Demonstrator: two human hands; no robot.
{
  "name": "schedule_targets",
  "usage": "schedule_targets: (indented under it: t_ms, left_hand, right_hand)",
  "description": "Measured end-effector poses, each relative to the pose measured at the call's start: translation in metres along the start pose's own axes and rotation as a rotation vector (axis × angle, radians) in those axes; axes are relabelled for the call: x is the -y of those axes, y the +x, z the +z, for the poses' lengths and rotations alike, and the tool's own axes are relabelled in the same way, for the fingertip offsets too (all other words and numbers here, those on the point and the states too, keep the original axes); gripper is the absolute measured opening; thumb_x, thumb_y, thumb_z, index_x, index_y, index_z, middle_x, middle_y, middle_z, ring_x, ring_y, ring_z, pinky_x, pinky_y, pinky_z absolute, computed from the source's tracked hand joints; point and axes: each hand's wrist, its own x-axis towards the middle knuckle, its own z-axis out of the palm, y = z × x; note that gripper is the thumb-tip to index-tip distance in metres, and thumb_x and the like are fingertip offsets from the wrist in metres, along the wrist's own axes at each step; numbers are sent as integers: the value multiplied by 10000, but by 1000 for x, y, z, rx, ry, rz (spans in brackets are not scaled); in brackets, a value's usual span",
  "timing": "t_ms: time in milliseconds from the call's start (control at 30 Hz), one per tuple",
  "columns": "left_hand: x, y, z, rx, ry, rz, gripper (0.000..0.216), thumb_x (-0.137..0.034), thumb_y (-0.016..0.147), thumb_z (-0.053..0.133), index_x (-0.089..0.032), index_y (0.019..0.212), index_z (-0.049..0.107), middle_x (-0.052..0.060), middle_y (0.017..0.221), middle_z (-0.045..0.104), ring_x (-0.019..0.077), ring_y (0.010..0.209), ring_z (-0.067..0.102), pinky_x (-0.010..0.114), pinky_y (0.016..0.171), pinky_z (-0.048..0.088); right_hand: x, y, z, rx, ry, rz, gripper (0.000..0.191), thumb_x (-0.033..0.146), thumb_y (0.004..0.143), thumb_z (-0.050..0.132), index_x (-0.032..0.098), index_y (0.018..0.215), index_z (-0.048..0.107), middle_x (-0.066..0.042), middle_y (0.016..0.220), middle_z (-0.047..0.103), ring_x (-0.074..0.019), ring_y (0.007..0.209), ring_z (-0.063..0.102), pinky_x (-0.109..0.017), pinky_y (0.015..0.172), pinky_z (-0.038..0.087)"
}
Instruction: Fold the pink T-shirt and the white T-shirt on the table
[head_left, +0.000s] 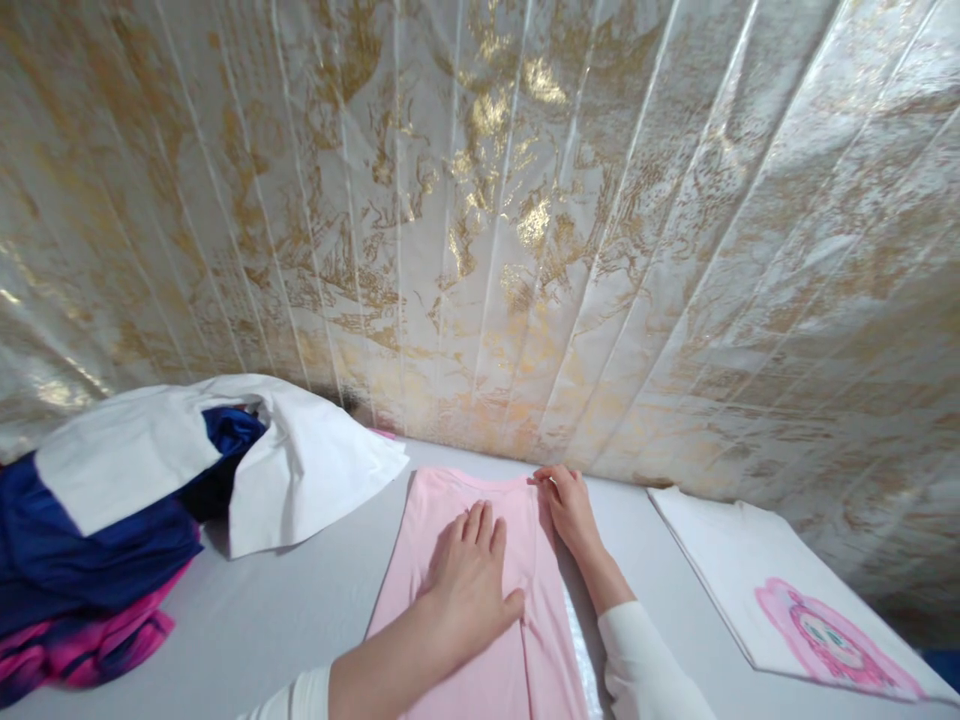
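Note:
A pale pink garment (442, 520) lies folded lengthwise on a white table (300, 600), running from the wall toward me. My left hand (472, 575) rests flat on its middle, fingers together and stretched out, pressing the cloth down. My right hand (568, 505) lies at the garment's far right corner, its fingertips pinching the pink fabric's edge near the wall. Both sleeves are white.
At left is a heap of clothes: a white garment (300, 470) over a dark blue one (90, 550), with a pink-and-purple piece (90, 645) below. At right lies a folded white shirt (757, 570) with a pink cartoon print. A gold-and-white patterned wall (525, 220) stands behind.

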Motion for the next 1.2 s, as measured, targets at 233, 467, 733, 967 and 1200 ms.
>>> schedule_targets:
  t_ms: [233, 467, 733, 967, 1200]
  left_hand:
    - [0, -4, 0, 4, -50, 124, 671, -411, 896, 390, -37, 1452, 358, 166, 1548, 199, 281, 1446, 162, 456, 1165, 154]
    - [11, 2, 1, 23, -132, 257, 541, -248, 942, 304, -104, 1461, 354, 105, 1540, 272, 210, 1434, 222, 416, 1163, 173]
    - [59, 17, -13, -89, -7, 202, 503, -222, 951, 315, -124, 1438, 391, 97, 1532, 292, 194, 1430, 233, 395, 1155, 187]
    - [92, 15, -14, -149, 25, 88, 510, -237, 964, 290, -121, 1457, 347, 113, 1539, 279, 189, 1430, 230, 390, 1151, 200]
    - [84, -21, 5, -145, 70, 72, 523, -316, 971, 318, -107, 1448, 370, 123, 1528, 300, 204, 1417, 270, 385, 1128, 260]
  right_hand:
    - [-8, -1, 3, 2, -4, 24, 185, 220, 848, 483, 213, 799, 662, -67, 891, 644, -229, 895, 535, -363, 858, 379]
    - [3, -3, -4, -90, 81, 52, 234, 236, 863, 410, 177, 956, 617, -109, 989, 633, -247, 1002, 551, -410, 912, 409]
    - [55, -53, 23, -44, 185, -55, 405, 155, 905, 312, 184, 1264, 497, -128, 1278, 598, -188, 1180, 562, -374, 975, 464]
    - [66, -68, 36, 125, -305, -118, 465, 248, 939, 385, 129, 1380, 472, -139, 1460, 446, -259, 1367, 385, -460, 1105, 321]
    - [69, -66, 30, 138, -320, -91, 494, 327, 957, 385, 110, 1393, 464, -127, 1485, 405, -259, 1387, 351, -436, 1113, 315]
